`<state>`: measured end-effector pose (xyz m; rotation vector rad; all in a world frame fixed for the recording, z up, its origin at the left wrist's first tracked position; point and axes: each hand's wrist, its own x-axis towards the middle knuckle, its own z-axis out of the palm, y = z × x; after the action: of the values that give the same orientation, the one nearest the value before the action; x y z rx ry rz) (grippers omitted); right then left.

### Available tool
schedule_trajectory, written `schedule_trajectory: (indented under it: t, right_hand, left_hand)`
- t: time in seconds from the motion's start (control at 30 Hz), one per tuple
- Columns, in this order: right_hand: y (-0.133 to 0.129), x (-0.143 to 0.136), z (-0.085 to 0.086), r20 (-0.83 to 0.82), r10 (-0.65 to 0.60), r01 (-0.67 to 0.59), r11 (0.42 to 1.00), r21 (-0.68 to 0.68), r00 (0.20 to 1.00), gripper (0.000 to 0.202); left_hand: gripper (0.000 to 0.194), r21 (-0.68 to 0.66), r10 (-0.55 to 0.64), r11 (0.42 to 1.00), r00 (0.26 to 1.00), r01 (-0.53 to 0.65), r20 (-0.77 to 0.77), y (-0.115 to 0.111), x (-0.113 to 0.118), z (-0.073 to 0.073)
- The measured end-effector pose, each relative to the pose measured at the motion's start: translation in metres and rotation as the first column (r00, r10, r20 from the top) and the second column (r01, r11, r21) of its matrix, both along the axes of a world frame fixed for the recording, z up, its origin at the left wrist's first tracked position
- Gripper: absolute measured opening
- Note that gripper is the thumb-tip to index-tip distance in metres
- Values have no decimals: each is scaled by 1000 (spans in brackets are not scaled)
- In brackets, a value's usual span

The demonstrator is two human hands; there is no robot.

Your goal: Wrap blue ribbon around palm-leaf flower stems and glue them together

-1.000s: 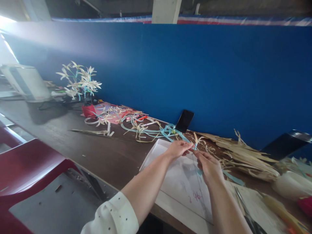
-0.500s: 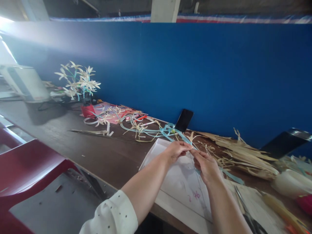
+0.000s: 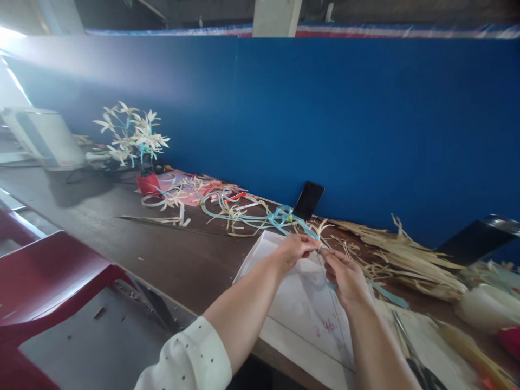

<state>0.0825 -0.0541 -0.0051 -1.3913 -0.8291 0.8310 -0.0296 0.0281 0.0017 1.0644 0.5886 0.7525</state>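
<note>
Two hands together, fingertips meeting: left hand (image 3: 296, 251) and right hand (image 3: 343, 273) pinched at base of small pale flower (image 3: 320, 227), just beyond at twelve o'clock. White tray (image 3: 300, 306) beneath. From hands: black phone (image 3: 309, 200) near, eleven o'clock; dry leaves (image 3: 406, 257), three; scissors (image 3: 419, 369), four; red pot (image 3: 148, 184), well apart, ten.

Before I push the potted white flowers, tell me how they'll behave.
The potted white flowers may tip, spreading much wider than the small red pot beneath. Their stems look thin, so the top would probably sway. The narrow, papery-looking petals could crease if gripped.
</note>
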Motion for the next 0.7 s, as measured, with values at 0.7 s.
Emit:
schedule_trajectory:
  t: [0.7]
  right_hand:
    - [-2,1,2,-51,157,-159,987,-31,986,30]
  left_hand:
    - [39,5,-33,999,998,33,46,0,-2,1]
